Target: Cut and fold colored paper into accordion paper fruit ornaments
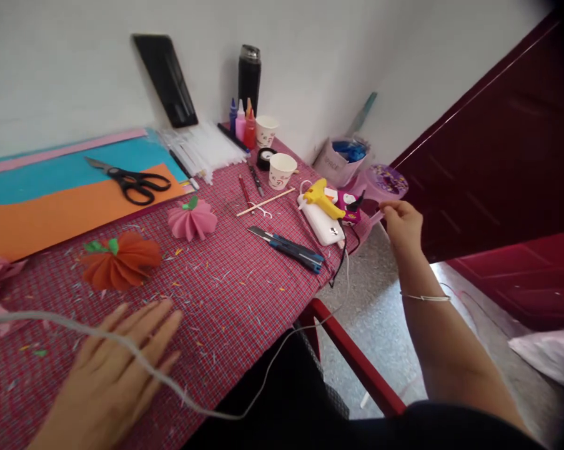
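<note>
My left hand [122,362] lies flat on the checked tablecloth [244,300], fingers spread, with a white cord [145,365] passing in front of it. Just beyond its fingertips sits an orange folded-paper pumpkin [122,262] with green paper leaves. A smaller pink paper pumpkin [192,220] stands farther back. Out past the table's right corner, my right hand [402,225] is closed in a pinch. Something pale pink shows at its fingertips, too small to name. Nearest to it are a purple-rimmed bin [391,180] of scraps and a yellow glue gun [326,199] on a white box.
Black scissors [138,184] rest on orange and blue sheets. A utility knife [288,249] and a wooden stick [265,203] lie mid-table. Paper cups [282,172], paint bottles [250,130] and glue sticks [211,147] are at the back. A red chair [356,356] stands below the edge.
</note>
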The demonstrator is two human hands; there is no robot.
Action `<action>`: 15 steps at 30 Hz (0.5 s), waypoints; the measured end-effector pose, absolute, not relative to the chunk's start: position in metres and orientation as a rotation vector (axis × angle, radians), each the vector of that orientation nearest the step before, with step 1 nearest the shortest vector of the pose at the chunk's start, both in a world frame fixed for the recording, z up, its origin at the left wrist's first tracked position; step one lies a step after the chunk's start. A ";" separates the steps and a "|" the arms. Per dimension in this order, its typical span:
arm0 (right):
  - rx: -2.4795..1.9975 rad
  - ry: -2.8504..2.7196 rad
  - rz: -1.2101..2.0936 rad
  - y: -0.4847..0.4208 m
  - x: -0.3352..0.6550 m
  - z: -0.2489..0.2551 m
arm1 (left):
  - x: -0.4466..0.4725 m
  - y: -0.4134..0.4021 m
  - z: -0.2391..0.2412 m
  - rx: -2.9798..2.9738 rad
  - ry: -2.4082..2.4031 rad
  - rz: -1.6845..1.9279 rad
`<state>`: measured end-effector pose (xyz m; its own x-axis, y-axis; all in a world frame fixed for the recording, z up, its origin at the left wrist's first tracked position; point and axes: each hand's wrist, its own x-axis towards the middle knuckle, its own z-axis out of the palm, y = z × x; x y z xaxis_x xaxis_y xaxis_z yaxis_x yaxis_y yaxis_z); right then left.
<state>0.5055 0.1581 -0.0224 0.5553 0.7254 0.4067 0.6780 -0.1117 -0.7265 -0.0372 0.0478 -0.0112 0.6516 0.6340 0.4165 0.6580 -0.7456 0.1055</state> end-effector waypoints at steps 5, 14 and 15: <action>-1.969 -1.219 0.251 0.166 0.537 -0.058 | 0.057 0.075 -0.013 -2.985 -0.840 -0.553; -1.938 -1.151 0.473 0.193 0.552 -0.081 | 0.152 0.093 -0.019 -3.040 -0.741 -0.624; -1.943 -1.124 0.457 0.197 0.552 -0.084 | 0.155 0.093 -0.022 -3.039 -0.753 -0.640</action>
